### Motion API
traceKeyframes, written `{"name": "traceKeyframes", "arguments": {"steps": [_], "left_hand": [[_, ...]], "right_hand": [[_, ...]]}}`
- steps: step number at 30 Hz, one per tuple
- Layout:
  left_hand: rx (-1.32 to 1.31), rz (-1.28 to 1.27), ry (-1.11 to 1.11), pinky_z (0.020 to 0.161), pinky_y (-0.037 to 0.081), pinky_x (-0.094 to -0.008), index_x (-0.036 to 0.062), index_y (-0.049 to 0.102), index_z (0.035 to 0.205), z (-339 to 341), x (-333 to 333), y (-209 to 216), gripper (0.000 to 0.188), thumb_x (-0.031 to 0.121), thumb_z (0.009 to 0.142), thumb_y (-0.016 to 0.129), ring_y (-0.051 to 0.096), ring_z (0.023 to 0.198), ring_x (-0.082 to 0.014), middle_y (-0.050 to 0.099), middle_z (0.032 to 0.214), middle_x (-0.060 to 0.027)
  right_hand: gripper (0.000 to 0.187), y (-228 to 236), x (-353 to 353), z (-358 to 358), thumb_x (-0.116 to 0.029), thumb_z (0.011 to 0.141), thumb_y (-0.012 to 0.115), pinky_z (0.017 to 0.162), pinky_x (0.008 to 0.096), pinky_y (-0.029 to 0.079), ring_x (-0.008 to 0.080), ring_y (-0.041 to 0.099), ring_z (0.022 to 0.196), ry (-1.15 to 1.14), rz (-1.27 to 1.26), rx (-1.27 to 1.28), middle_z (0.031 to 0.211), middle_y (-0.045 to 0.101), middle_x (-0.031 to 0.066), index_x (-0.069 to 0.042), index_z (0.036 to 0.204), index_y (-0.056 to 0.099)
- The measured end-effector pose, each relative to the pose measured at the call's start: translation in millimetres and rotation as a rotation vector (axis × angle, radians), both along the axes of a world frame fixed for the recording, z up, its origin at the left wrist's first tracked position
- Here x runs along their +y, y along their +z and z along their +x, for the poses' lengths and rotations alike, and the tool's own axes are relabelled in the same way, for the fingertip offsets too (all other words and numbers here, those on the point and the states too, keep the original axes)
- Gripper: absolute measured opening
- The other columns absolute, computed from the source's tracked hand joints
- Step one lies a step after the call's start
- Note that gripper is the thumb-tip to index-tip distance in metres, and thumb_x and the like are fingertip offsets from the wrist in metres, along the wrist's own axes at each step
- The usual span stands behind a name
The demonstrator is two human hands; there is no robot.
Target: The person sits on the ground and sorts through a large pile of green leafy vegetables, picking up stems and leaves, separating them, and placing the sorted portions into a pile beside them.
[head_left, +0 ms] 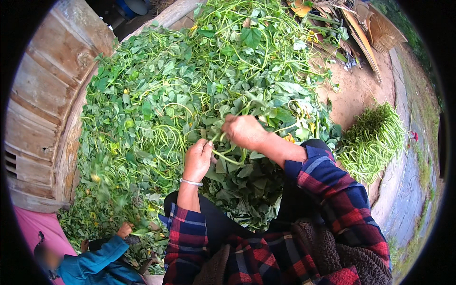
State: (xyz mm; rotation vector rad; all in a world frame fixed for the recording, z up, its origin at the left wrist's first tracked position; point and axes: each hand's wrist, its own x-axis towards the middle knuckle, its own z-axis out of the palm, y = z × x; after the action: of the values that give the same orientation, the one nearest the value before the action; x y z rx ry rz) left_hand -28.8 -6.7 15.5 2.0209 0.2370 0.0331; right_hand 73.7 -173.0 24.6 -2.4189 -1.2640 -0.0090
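Note:
In front of me spreads a large heap of leafy green vines (156,90), with long pale stems and a few yellow flowers among the leaves. Over its near part, my left hand (197,159) has fingers and thumb closed on a curved green vine stem (229,158). Slightly farther off and to the right, my right hand (244,131) is closed too, curled round the same vine, with a leaf blurred by motion just beyond it. More dark green leaves (242,190) lie between my knees, below both hands.
On the right stands a stack of trimmed green stems (373,142). Behind it are a wicker basket (384,31) and dry scraps (349,28) on bare earth. A plank wall (47,95) borders the left. At lower left, another person's hand (125,231) reaches into the heap.

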Motion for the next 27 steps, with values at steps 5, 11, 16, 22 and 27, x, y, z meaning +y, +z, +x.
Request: {"name": "traceKeyframes", "arguments": {"steps": [5,11,16,22,27], "left_hand": [[-0.024,-0.130,0.059,0.054,0.046,-0.0243,-0.0018,0.053,0.087,-5.5,12.5,4.8,0.020,0.016,0.093,0.046,0.057,0.056,-0.0109,0.053,0.068,-0.0034],[-0.136,-0.317,0.123,0.061,0.049,-0.0252,0.0012,0.052,0.095,-6.2,28.3,10.8,0.024,0.024,0.094,0.046,0.058,0.066,-0.0131,0.052,0.080,-0.0032],[-0.156,-0.251,0.048,0.062,0.049,-0.0249,0.0009,0.052,0.096,-4.1,24.1,10.1,0.024,0.024,0.094,0.046,0.057,0.067,-0.0118,0.053,0.080,-0.0030],[-0.162,-0.206,0.020,0.062,0.048,-0.0236,0.0019,0.053,0.093,-5.6,18.8,13.1,0.024,0.025,0.094,0.047,0.055,0.067,-0.0098,0.053,0.079,-0.0013],[-0.173,-0.295,0.084,0.059,0.045,-0.0215,0.0007,0.055,0.093,-2.9,8.6,14.4,0.023,0.023,0.093,0.049,0.053,0.063,-0.0076,0.054,0.074,-0.0002]], "right_hand": [[0.015,-12.9,-24.7,54.7,-0.026,0.081,0.059,0.067,0.0403,0.052,0.0287,0.063,0.075,-0.445,0.320,-0.024,0.080,0.062,0.0085,-0.012,0.083,0.063],[0.023,-3.4,-40.9,60.6,-0.030,0.088,0.055,0.061,0.0358,0.047,0.0214,0.060,0.064,-0.364,0.579,0.509,0.072,0.063,0.0086,-0.008,0.089,0.061],[0.019,2.7,-11.6,12.9,-0.021,0.083,0.063,0.078,0.0287,0.050,0.0146,0.062,0.079,-0.097,0.520,0.783,0.081,0.066,0.0047,-0.009,0.097,0.064],[0.026,-2.2,7.8,-16.2,-0.017,0.076,0.062,0.075,0.0418,0.048,0.0330,0.060,0.085,0.222,0.454,-0.111,0.091,0.060,0.0114,-0.008,0.100,0.060],[0.024,-11.8,8.1,-18.7,-0.016,0.078,0.058,0.071,0.0428,0.050,0.0338,0.060,0.081,0.271,0.181,0.180,0.090,0.058,0.0136,-0.005,0.099,0.056]]}}
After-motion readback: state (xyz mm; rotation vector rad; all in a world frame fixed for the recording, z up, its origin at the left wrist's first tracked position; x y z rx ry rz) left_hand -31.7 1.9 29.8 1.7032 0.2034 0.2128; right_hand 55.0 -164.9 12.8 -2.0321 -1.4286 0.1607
